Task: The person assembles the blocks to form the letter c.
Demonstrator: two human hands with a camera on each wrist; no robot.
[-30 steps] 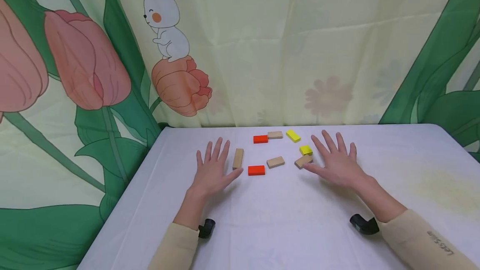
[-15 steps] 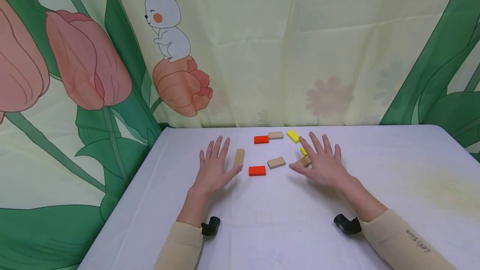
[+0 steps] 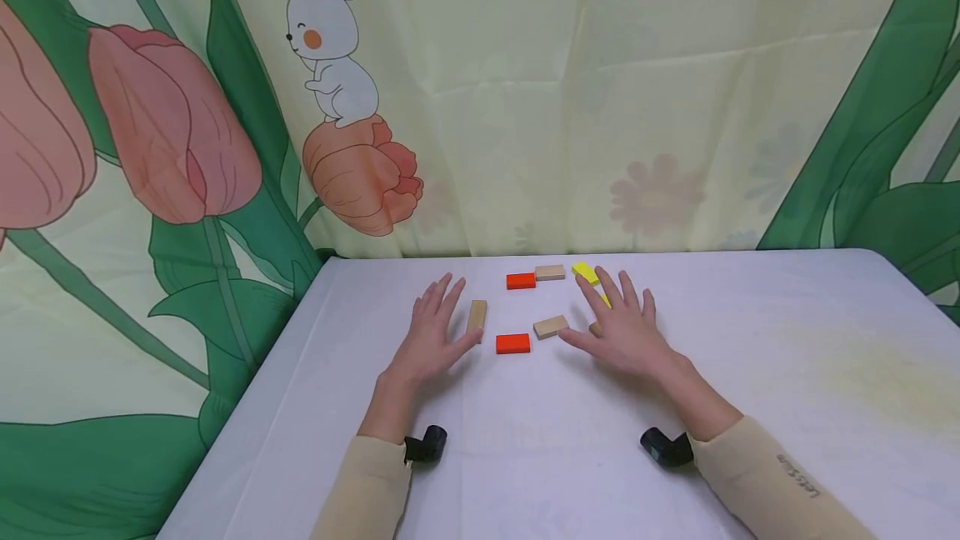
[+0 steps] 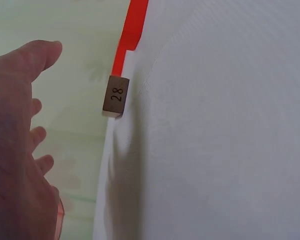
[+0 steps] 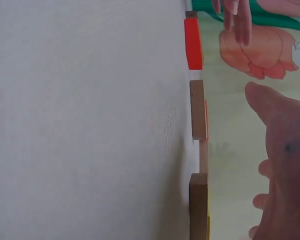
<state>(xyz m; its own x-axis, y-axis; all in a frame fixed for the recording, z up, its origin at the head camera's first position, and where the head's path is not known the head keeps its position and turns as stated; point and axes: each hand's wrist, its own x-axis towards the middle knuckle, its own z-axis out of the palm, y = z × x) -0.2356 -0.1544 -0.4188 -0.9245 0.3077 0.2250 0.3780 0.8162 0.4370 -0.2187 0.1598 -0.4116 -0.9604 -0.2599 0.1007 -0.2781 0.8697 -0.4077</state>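
My left hand (image 3: 429, 342) hovers over the table with fingers spread, holding nothing. Its thumb overlaps the near end of a wooden block (image 3: 477, 315); the left wrist view shows that block's end marked 28 (image 4: 116, 96). Fingers also spread and holding nothing, my right hand (image 3: 626, 338) is above the right side of the block group. It partly hides a yellow block (image 3: 606, 300) and a wooden block (image 3: 595, 329). Its thumb tip is right at another wooden block (image 3: 550, 327). Between the hands lies a red block (image 3: 513, 344).
Farther back lie a second red block (image 3: 521, 281), a wooden block (image 3: 550, 272) beside it and a yellow block (image 3: 584, 273). A white cloth covers the table (image 3: 525, 457). Behind its back edge hangs a printed curtain (image 3: 510, 107) with a rabbit and tulips.
My right hand has moved left, now covering more of the right-hand yellow and wooden blocks. My left hand has shifted slightly right. The blocks stay where they were.
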